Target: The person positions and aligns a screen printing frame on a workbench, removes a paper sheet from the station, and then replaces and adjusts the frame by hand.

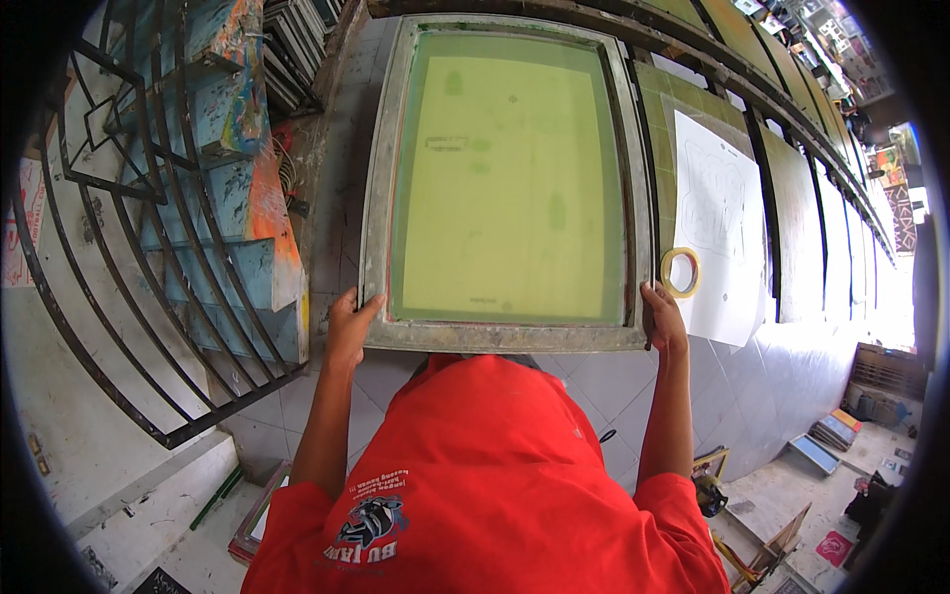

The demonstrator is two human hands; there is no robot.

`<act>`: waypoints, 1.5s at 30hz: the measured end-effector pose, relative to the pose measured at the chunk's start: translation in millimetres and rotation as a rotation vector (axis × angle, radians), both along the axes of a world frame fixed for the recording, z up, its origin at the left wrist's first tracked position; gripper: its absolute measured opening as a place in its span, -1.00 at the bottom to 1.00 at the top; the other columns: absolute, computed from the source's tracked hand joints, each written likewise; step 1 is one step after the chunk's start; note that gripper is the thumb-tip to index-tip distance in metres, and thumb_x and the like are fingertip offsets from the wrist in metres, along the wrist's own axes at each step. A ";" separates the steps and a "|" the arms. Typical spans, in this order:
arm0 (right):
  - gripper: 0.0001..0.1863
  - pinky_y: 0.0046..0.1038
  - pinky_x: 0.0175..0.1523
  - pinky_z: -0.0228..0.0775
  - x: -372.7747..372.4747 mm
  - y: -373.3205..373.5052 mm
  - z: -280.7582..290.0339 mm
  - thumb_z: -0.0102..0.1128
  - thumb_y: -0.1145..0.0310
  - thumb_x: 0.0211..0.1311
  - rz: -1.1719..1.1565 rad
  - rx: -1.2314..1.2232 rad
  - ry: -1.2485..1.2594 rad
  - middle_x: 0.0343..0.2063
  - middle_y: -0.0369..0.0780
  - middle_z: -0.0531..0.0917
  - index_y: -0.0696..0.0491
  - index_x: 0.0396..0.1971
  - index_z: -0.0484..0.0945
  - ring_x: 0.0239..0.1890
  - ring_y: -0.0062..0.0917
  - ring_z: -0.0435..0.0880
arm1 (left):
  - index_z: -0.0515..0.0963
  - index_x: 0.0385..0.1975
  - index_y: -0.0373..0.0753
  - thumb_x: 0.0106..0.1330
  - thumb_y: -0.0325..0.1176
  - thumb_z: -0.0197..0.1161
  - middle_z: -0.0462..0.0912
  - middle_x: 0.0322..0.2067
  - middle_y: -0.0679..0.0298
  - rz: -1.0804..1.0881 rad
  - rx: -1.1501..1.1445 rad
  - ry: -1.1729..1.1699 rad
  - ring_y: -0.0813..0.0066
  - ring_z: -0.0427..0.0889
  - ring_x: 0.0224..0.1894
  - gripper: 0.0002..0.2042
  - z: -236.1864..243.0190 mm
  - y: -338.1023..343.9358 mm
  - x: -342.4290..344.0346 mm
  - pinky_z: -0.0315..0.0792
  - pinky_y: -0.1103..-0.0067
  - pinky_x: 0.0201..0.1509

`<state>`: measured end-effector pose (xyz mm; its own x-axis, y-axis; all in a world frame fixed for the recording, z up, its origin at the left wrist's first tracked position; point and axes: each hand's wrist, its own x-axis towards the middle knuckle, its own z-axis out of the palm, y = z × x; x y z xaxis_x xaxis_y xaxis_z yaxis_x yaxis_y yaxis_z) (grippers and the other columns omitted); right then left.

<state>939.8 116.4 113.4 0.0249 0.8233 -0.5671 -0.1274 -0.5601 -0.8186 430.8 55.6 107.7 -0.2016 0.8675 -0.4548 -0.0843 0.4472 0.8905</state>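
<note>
Before my red shirt is a large screen-printing frame (515, 338) with worn grey edges and yellow-green mesh. Faint darker marks show on the mesh. My left hand (348, 327) grips its near left corner, thumb on top and fingers mostly hidden underneath. At the near right corner, my right hand (665, 317) is closed around the frame's side. Just beyond that hand, a roll of yellowish tape (695, 273) lies on a white sheet of paper (722, 213) with faint outlines drawn on it.
Black metal bars (124, 228) curve along the left. Behind them stands a paint-stained blue stepped structure (218, 267). Several frames (290, 54) are stacked at the far left. A long table with panels (797, 218) and dark rails extends to the right. Flat items (814, 453) lie on the floor at lower right.
</note>
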 end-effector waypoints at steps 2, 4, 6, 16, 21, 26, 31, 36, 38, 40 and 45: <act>-0.60 -0.47 0.04 0.28 0.6 -0.1 -1.1 0.01 0.27 0.32 -0.015 -0.008 -0.005 -0.14 -0.20 0.52 0.22 0.03 0.37 -0.09 -0.53 0.47 | 0.40 0.01 -0.45 0.25 -0.44 0.20 0.56 -0.11 0.13 0.003 0.002 -0.005 0.46 0.53 -0.10 -0.64 2.2 0.9 1.2 0.37 0.58 -0.02; -0.62 -0.48 0.04 0.28 0.8 0.0 -1.6 0.01 0.27 0.32 -0.021 -0.007 -0.002 -0.15 -0.20 0.52 0.21 0.02 0.38 -0.10 -0.54 0.47 | 0.46 -0.11 -0.43 0.22 -0.46 0.21 0.58 -0.20 0.20 0.051 0.013 -0.021 0.54 0.51 -0.18 -0.72 7.1 1.8 5.8 0.35 0.61 -0.08; -0.63 -0.48 0.03 0.28 0.8 -0.5 -2.3 0.01 0.28 0.32 -0.019 0.000 0.011 -0.16 -0.21 0.52 0.20 0.01 0.38 -0.11 -0.55 0.47 | 0.48 -0.17 -0.42 0.21 -0.47 0.21 0.58 -0.24 0.23 0.079 0.019 -0.029 0.58 0.49 -0.21 -0.77 14.0 2.9 10.5 0.34 0.62 -0.12; -0.71 -0.49 -0.04 0.32 -1.8 -1.3 -2.4 -0.04 0.33 0.34 -0.037 0.011 0.082 -0.23 -0.24 0.53 0.20 -0.05 0.41 -0.17 -0.57 0.49 | 0.48 -0.16 -0.42 0.21 -0.45 0.23 0.58 -0.22 0.22 0.079 0.011 -0.021 0.57 0.50 -0.20 -0.76 13.7 2.7 10.1 0.35 0.62 -0.12; -0.70 -0.50 -0.02 0.32 -1.1 -1.6 -5.8 -0.04 0.33 0.34 -0.027 0.033 0.104 -0.21 -0.23 0.54 0.20 -0.05 0.41 -0.15 -0.58 0.50 | 0.48 -0.13 -0.41 0.21 -0.44 0.23 0.58 -0.21 0.22 0.065 0.017 -0.022 0.56 0.51 -0.19 -0.73 5.9 2.3 6.4 0.35 0.62 -0.09; -0.69 -0.53 -0.02 0.34 3.5 -7.7 -23.1 -0.04 0.30 0.36 -0.038 0.093 -0.007 -0.19 -0.26 0.57 0.19 -0.04 0.41 -0.15 -0.61 0.52 | 0.49 -0.12 -0.40 0.20 -0.41 0.25 0.60 -0.26 0.25 0.054 0.012 0.000 0.56 0.54 -0.24 -0.72 2.3 4.2 4.5 0.39 0.61 -0.12; -0.45 -0.38 0.13 0.27 1.4 -13.0 -31.6 0.07 0.19 0.27 0.047 0.307 -0.593 -0.07 0.02 0.53 0.29 0.11 0.28 0.02 -0.32 0.50 | 0.48 -0.10 -0.39 0.18 -0.40 0.28 0.60 -0.25 0.25 0.034 -0.010 -0.036 0.55 0.55 -0.26 -0.68 1.2 4.9 2.7 0.41 0.60 -0.15; -0.49 -0.21 0.30 0.08 -46.9 -17.6 17.3 0.14 0.25 0.18 0.087 0.525 -1.194 0.21 0.12 0.24 0.12 0.11 0.35 0.28 -0.08 0.20 | 0.47 -0.09 -0.39 0.18 -0.40 0.29 0.60 -0.24 0.24 0.052 0.009 0.000 0.54 0.55 -0.24 -0.67 -5.3 2.8 -1.4 0.40 0.60 -0.13; -0.50 -0.11 0.33 -0.03 -57.8 -28.5 37.1 0.11 0.17 0.20 0.396 0.634 -1.428 0.27 0.11 0.13 0.03 0.12 0.38 0.33 -0.03 0.06 | 0.47 -0.09 -0.38 0.18 -0.40 0.28 0.59 -0.23 0.25 0.063 0.015 -0.008 0.55 0.54 -0.23 -0.67 -9.6 1.3 -3.4 0.40 0.59 -0.12; -0.51 -0.01 0.34 -0.14 -64.9 -32.4 42.8 0.05 0.08 0.22 0.596 0.670 -1.512 0.31 0.09 0.03 -0.05 0.12 0.41 0.36 0.01 -0.05 | 0.47 -0.09 -0.37 0.19 -0.40 0.28 0.59 -0.22 0.26 0.048 0.024 0.011 0.56 0.54 -0.23 -0.68 -10.6 2.3 -4.8 0.40 0.59 -0.12; -0.43 0.06 0.36 -0.28 -66.8 -24.3 37.7 -0.15 -0.12 0.25 0.710 0.590 -1.466 0.35 0.08 -0.09 -0.12 0.16 0.39 0.39 0.02 -0.18 | 0.48 -0.10 -0.35 0.20 -0.41 0.27 0.60 -0.22 0.27 0.033 -0.004 0.013 0.57 0.54 -0.23 -0.70 -2.8 3.5 0.0 0.40 0.60 -0.13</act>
<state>873.0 92.2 151.1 -0.2273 0.9726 -0.0491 0.9682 0.2203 -0.1181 430.8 59.1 104.9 -0.2362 0.8586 -0.4550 -0.0880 0.4475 0.8900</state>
